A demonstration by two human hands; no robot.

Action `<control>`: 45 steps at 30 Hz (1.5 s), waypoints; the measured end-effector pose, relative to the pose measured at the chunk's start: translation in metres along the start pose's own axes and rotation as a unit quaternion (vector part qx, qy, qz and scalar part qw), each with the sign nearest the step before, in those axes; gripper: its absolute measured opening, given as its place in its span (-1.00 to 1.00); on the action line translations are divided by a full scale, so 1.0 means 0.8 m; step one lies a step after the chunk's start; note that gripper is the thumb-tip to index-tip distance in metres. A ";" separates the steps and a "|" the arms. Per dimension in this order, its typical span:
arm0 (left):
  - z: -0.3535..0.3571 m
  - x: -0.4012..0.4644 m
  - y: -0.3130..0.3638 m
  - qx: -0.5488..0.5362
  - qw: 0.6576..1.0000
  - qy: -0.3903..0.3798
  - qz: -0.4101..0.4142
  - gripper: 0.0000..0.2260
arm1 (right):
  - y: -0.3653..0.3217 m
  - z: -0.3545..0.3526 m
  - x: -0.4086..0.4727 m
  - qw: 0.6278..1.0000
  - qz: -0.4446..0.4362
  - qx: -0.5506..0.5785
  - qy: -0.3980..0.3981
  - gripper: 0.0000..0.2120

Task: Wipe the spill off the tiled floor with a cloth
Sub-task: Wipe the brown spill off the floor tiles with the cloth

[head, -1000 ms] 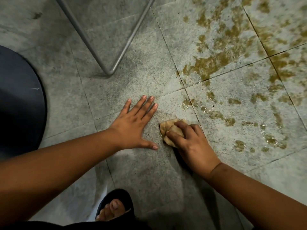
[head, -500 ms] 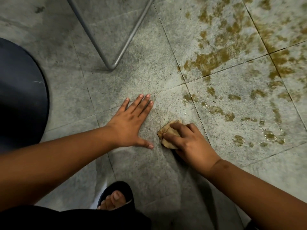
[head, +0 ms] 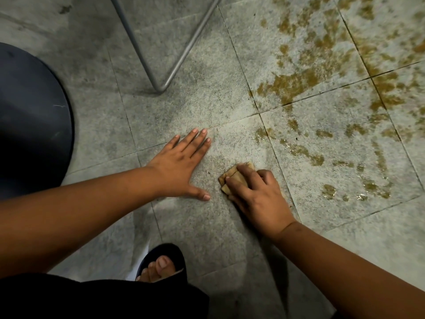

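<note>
Our right hand (head: 257, 194) presses down on a small folded tan cloth (head: 234, 177), fingers curled over it, on the grey tiled floor (head: 207, 100). Our left hand (head: 181, 165) lies flat, fingers spread, holding nothing, just beside it. Brown spill (head: 310, 84) spreads over tiles beyond and to the right.

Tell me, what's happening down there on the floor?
A person is crouched over a grey tiled floor, cleaning up a brownish spill. The right hand presses a folded tan cloth onto a tile, while the left hand lies flat on the floor beside it, apart from the cloth. Most of the spill is not yet wiped: patches spread up and to the right of the cloth. A metal frame leg stands on the floor beyond the hands.
</note>
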State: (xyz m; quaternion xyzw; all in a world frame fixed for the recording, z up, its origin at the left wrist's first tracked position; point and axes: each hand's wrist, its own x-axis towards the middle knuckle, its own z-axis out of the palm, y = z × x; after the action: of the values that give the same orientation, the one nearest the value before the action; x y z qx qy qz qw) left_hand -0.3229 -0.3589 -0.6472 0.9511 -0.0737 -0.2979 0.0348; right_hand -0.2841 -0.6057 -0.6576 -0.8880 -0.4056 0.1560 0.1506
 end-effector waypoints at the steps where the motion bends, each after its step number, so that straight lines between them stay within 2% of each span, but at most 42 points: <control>1: 0.000 -0.001 0.000 -0.001 1.000 0.000 0.000 0.15 | 0.000 -0.002 0.003 1.000 -0.006 0.003 0.006 -0.67; 3: 0.000 -0.002 0.000 -0.003 1.000 -0.002 -0.001 0.15 | -0.001 -0.009 0.011 0.999 -0.012 0.020 0.025 -0.71; 7: 0.002 -0.005 0.000 -0.002 1.000 0.000 -0.002 0.14 | -0.010 -0.017 0.036 0.995 0.028 0.074 0.068 -0.68; 13: 0.001 -0.006 0.000 -0.004 1.000 -0.001 -0.005 0.14 | -0.009 -0.004 0.041 0.999 0.028 0.027 0.034 -0.67; 20: 0.005 -0.003 0.002 -0.011 1.000 0.006 -0.005 0.12 | -0.016 -0.003 -0.024 0.999 0.025 0.039 0.003 -0.70; 25: 0.008 -0.001 0.003 -0.012 1.000 0.019 -0.008 0.12 | -0.013 -0.018 0.038 0.997 0.022 0.055 0.049 -0.65; 28: 0.009 -0.002 0.004 -0.006 1.000 0.020 -0.013 0.13 | -0.005 -0.017 0.060 0.999 0.025 0.030 0.025 -0.65; 35: 0.006 -0.002 0.004 -0.009 1.000 0.008 -0.017 0.13 | -0.006 -0.010 -0.026 0.999 0.007 0.050 -0.018 -0.67; 38: 0.003 -0.001 0.008 -0.003 1.000 0.004 -0.023 0.13 | 0.001 -0.019 -0.017 0.998 -0.019 0.060 0.004 -0.71; 41: -0.002 -0.001 0.011 -0.009 1.000 0.002 -0.028 0.13 | 0.008 -0.031 0.027 0.996 0.008 0.062 0.058 -0.66; 45: -0.010 0.006 0.017 -0.027 0.999 0.015 -0.015 0.14 | 0.022 -0.033 0.064 0.997 0.052 0.033 0.039 -0.66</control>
State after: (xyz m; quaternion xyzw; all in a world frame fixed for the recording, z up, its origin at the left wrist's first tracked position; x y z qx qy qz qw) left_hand -0.3158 -0.3730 -0.6420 0.9552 -0.0505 -0.2860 0.0570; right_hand -0.2298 -0.5813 -0.6483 -0.9077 -0.3476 0.1423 0.1873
